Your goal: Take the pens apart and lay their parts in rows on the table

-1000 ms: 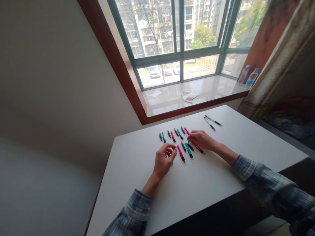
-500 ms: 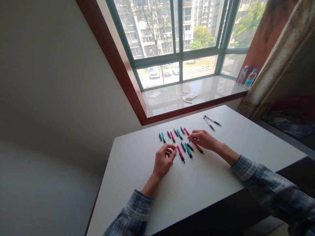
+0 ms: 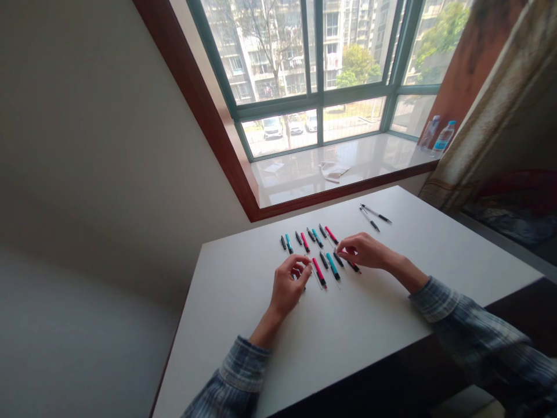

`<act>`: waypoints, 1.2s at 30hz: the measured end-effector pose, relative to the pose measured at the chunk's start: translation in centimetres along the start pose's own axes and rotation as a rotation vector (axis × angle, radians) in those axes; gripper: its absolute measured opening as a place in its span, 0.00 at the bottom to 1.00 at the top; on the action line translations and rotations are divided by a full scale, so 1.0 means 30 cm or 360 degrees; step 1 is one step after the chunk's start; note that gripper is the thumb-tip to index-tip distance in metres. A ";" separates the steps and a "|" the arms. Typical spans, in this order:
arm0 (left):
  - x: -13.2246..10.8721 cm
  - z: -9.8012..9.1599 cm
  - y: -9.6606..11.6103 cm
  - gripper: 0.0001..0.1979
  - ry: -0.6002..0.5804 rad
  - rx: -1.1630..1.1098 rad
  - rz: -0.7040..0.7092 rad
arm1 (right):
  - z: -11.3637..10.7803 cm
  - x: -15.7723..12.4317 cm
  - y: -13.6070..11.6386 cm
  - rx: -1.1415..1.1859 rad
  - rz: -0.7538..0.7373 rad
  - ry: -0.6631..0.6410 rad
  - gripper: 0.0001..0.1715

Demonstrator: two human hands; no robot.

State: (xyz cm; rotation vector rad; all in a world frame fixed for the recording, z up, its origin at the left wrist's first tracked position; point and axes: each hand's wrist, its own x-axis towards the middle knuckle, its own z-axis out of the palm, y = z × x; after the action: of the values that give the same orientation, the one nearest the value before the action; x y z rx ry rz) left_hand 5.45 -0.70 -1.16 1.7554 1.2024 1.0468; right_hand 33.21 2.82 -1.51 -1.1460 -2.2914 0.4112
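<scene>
My left hand [image 3: 289, 284] rests on the white table with its fingers loosely curled and apart, holding nothing I can see. It partly covers a pen part beneath it, beside a red pen barrel [image 3: 319, 271]. With thumb and fingertips together, my right hand [image 3: 364, 251] pinches the top end of a black pen part [image 3: 338, 259] lying on the table. Left of that lie a teal barrel [image 3: 333, 266] and another black part [image 3: 324, 260]. A red and black piece [image 3: 354, 266] shows partly under my right hand.
Behind my hands runs a row of black, teal and red pen parts, including a red barrel [image 3: 331, 234] and a teal one [image 3: 289, 243]. Two clear pens with black grips [image 3: 369, 219] lie at the back right. Plastic bottles [image 3: 444, 138] stand on the windowsill [image 3: 296, 184].
My right hand has drawn back slightly from the red barrel and closed on the black part, which has turned to lie more in line with its neighbours. My left hand stays put.
</scene>
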 end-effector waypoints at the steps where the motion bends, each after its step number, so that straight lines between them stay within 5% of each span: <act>1: 0.000 0.001 0.000 0.09 -0.0006 -0.0004 0.0001 | -0.004 -0.001 0.000 0.0002 -0.0001 0.0008 0.11; 10: 0.002 0.004 0.005 0.10 -0.0018 -0.0019 0.0011 | -0.008 -0.003 -0.004 0.0138 -0.0107 -0.0197 0.11; 36: 0.000 0.003 0.009 0.07 -0.0023 0.0011 0.0040 | -0.010 -0.006 -0.014 0.0084 -0.0045 -0.0141 0.08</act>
State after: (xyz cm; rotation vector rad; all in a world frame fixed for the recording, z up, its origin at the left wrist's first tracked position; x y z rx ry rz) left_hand 5.64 -0.78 -0.96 1.7846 1.1796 1.0440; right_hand 33.21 2.42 -1.11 -1.0884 -2.3554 0.5181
